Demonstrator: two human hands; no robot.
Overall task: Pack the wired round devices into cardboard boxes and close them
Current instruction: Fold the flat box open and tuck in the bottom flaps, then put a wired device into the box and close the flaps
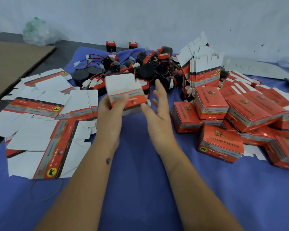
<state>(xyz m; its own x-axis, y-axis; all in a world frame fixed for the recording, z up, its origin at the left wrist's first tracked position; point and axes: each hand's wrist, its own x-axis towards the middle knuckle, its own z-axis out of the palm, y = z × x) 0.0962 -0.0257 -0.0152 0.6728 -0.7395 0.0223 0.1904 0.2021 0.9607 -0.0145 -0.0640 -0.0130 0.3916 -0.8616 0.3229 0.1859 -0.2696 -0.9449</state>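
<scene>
One cardboard box [126, 95] gripped by left hand [113, 104], flap up, right hand [157, 104] fingers spread.

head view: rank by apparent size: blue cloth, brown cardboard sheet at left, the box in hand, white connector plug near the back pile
1. blue cloth, spans most of the frame
2. brown cardboard sheet, partly cut off by the frame edge
3. box, held by the left hand, blurred
4. white connector plug, smallest, though farthest away

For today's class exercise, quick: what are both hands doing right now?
Left hand: grips the orange cardboard box.
Right hand: open, fingers straight, holding nothing.
</scene>
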